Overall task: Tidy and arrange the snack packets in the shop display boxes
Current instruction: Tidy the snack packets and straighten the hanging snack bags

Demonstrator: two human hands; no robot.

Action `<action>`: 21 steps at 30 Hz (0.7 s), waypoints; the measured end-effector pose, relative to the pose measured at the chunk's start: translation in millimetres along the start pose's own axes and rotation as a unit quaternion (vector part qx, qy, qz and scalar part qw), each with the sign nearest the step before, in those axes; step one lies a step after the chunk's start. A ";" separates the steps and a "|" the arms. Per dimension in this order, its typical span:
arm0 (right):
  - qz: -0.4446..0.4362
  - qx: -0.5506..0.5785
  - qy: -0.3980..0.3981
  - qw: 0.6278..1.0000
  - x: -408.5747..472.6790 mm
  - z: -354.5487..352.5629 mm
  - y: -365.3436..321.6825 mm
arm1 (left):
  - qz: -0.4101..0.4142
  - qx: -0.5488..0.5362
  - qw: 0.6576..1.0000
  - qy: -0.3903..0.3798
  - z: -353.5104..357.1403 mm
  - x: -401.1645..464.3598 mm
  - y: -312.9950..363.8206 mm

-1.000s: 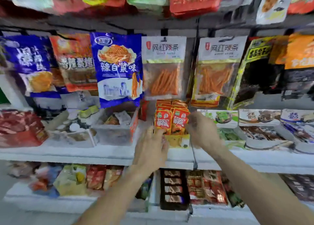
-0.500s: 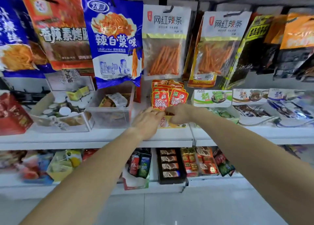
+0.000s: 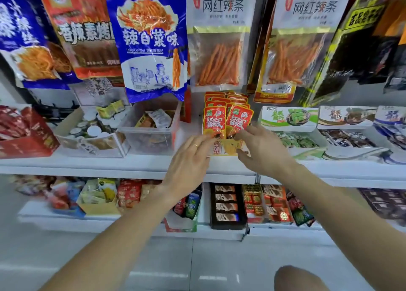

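Both hands brace the yellow cardboard display box (image 3: 226,149) (left hand (image 3: 189,161) flat, released; right hand (image 3: 261,150) grasping its front), steadying upright red-orange snack packets (image 3: 215,121)

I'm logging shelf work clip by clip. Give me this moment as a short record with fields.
place: white shop shelf
focus: yellow display box of upright red snack packets
left hand: fingers extended, touching the box front
right hand: fingers at the front right packet, grip unclear
neighbours: clear plastic tub to the left, green-packet box to the right
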State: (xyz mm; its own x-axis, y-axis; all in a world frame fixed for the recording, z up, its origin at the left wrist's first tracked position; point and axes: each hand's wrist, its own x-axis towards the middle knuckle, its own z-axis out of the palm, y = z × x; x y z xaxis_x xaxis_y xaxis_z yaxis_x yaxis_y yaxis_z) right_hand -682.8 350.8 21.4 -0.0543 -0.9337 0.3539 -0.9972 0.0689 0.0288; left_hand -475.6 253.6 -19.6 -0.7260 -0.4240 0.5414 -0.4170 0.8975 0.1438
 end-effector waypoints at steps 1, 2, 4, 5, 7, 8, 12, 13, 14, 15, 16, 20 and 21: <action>0.006 0.034 0.057 0.998 -17.2 2.4 -8.1 | -0.007 0.006 1.000 0.017 -2.8 -19.4 3.8; 0.020 0.076 0.093 0.993 -33.4 7.2 -18.5 | -0.028 0.014 0.999 0.018 -3.5 -40.5 4.2; 0.055 0.165 0.083 0.981 -60.5 22.0 -44.9 | -0.103 0.022 0.994 -0.006 2.7 -82.8 -1.0; 0.070 0.201 0.051 0.976 -70.0 34.2 -59.3 | -0.145 0.023 0.989 -0.033 8.6 -101.3 -4.7; 0.076 0.243 -0.039 0.966 -79.2 65.5 -87.9 | -0.186 0.028 0.976 -0.110 24.6 -129.8 -9.9; 0.060 0.244 -0.089 0.964 -78.3 84.1 -101.7 | -0.188 0.038 0.971 -0.144 32.1 -139.3 -9.7; 0.014 0.132 -0.181 0.974 -50.2 149.4 -147.2 | -0.217 0.062 0.929 -0.292 65.6 -171.1 -10.4; 0.028 0.093 -0.188 0.977 -38.9 161.8 -153.7 | -0.215 0.059 0.918 -0.329 73.4 -179.3 -13.6; 0.043 0.049 -0.195 0.979 -27.3 172.6 -158.4 | -0.208 0.052 0.910 -0.355 80.0 -185.5 -18.3; 0.058 0.002 -0.210 0.976 -16.7 180.9 -161.6 | -0.204 0.047 0.907 -0.364 85.3 -190.8 -23.0; 0.070 -0.042 -0.227 0.970 -6.9 188.9 -163.6 | -0.200 0.050 0.908 -0.364 89.8 -195.4 -28.3; 0.059 -0.117 -0.237 0.963 21.6 214.1 -170.4 | -0.164 0.074 0.926 -0.331 101.6 -207.1 -48.5; 0.041 -0.117 -0.236 0.964 24.5 221.9 -169.3 | -0.163 0.074 0.927 -0.329 103.3 -209.7 -51.9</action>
State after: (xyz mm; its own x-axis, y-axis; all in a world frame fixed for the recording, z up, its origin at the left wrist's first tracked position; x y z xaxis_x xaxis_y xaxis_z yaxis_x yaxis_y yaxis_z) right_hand -526.6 238.3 -182.2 -0.2043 -0.9738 -0.1001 -0.9528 0.1744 0.2485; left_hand -358.2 283.4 -226.1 -0.7042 -0.6959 -0.1405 -0.7082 0.7026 0.0695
